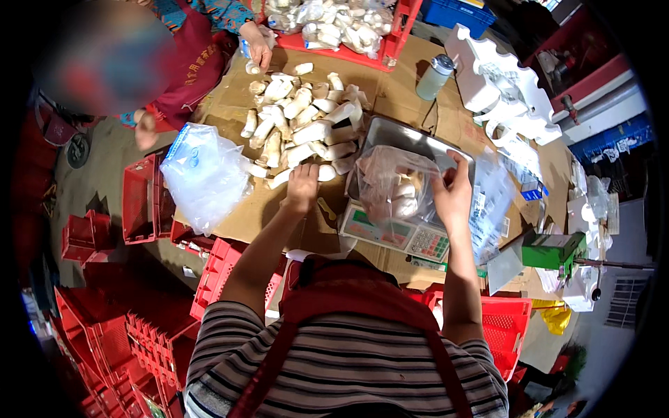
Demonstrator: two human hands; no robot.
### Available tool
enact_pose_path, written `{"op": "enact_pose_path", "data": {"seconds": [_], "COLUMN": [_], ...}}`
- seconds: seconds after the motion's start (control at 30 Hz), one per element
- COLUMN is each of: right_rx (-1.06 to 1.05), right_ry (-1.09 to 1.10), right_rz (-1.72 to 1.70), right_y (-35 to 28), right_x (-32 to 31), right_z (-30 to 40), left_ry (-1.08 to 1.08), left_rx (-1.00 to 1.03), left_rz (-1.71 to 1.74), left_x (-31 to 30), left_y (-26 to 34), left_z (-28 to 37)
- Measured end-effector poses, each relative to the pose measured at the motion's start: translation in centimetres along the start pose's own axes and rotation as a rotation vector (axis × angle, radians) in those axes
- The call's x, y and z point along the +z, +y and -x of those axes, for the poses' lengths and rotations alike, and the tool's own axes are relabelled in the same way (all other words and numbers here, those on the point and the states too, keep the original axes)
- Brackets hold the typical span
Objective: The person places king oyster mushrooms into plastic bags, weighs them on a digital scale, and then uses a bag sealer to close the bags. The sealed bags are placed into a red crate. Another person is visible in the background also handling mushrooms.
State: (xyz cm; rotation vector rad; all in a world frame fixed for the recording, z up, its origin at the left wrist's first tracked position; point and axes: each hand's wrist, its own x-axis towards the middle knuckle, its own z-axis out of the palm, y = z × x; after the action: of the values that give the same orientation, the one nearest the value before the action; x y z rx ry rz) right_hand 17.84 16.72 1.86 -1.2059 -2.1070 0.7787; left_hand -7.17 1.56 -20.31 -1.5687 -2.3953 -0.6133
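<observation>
My left hand is curled over a king oyster mushroom at the near edge of a loose mushroom pile. My right hand holds the right side of a clear plastic bag, its thumb at the bag's edge. Some mushrooms show through the film inside. The bag rests in a metal tray on a digital weighing scale with a keypad. Left of the pile lies a stack of clear plastic bags.
Across the table, a co-worker's hand holds a mushroom. A red crate contains bagged mushrooms. A bottle, white foam packaging, more plastic bags and a green device stand or lie rightward. Red crates flank the floor at left.
</observation>
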Motion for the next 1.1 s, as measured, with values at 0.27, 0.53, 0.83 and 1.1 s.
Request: {"op": "enact_pose_path", "data": {"seconds": [0.27, 0.53, 0.83, 1.1], "right_rx": [-0.070, -0.091, -0.105, -0.130], "right_ry": [-0.002, 0.092, 0.091, 0.007], "right_rz": [0.112, 0.029, -0.086, -0.043], "right_y": [-1.1, 0.5, -0.4, -0.2], "right_x": [-0.1, -0.8, -1.4, -0.4], "right_z": [3.2, -0.7, -2.3, 0.9], "left_ry": [0.255, 0.122, -0.265, -0.156], "left_rx": [-0.112, -0.108, -0.065, 0.139], "left_rz": [1.100, 1.104, 0.886, 0.741], "left_x": [-11.6, -11.5, -15.1, -14.2], "left_y": [14.2, 14.5, 12.8, 11.8], "left_z": [-0.8, -10.1, -15.0, -10.3]}}
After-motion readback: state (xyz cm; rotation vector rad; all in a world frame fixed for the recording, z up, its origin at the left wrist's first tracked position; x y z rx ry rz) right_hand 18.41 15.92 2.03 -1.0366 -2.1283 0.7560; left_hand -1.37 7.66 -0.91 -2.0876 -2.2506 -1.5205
